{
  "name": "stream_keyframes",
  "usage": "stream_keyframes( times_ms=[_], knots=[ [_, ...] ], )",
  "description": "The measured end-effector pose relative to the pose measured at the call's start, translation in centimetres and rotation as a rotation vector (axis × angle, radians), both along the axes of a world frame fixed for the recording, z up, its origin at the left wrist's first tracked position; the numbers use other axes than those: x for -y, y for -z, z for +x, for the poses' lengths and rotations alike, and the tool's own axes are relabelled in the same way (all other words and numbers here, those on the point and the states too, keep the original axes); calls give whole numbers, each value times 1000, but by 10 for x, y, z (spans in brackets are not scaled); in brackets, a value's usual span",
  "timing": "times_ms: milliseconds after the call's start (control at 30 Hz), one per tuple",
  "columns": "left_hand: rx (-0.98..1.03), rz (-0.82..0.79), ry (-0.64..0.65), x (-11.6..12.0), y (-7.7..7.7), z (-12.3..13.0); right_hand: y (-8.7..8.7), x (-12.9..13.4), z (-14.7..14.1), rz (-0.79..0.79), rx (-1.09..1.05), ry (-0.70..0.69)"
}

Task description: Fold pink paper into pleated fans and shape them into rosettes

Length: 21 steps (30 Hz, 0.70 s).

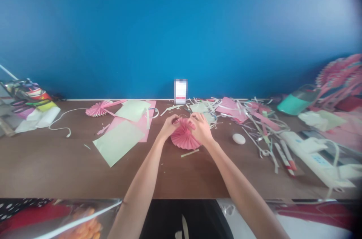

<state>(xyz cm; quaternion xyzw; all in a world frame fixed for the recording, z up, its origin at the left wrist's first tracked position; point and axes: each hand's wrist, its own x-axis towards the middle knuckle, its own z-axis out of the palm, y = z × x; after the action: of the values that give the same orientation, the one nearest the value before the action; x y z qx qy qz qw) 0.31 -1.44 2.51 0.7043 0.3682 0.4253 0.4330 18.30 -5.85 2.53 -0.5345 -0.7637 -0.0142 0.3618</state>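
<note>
A pink pleated paper fan (185, 141) is spread wide at the middle of the table, its folds fanning toward me. My left hand (170, 126) pinches the fan at its upper left. On the other side, my right hand (201, 127) grips its upper right with curled fingers. The exact spot under the fingertips is partly hidden. Just below the fan lies a thin pale paper strip (190, 153). Behind my hands, a phone-like upright screen (180, 92) leans at the wall, blurred out.
To the left lie pale green sheets (118, 143) and another pink paper fan (97, 109). Scrap paper strips (207, 109) pile up behind. On the right are a white oval object (239, 138), scissors (264, 151), markers (284, 158) and a power strip (313, 158).
</note>
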Motion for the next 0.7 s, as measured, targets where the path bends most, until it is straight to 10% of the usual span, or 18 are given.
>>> stream_keyframes(
  times_ms=[700],
  knots=[
    [-115, 175, -101, 4, 1, 6, 1, -2, 3, -18, 449, 59]
  ],
)
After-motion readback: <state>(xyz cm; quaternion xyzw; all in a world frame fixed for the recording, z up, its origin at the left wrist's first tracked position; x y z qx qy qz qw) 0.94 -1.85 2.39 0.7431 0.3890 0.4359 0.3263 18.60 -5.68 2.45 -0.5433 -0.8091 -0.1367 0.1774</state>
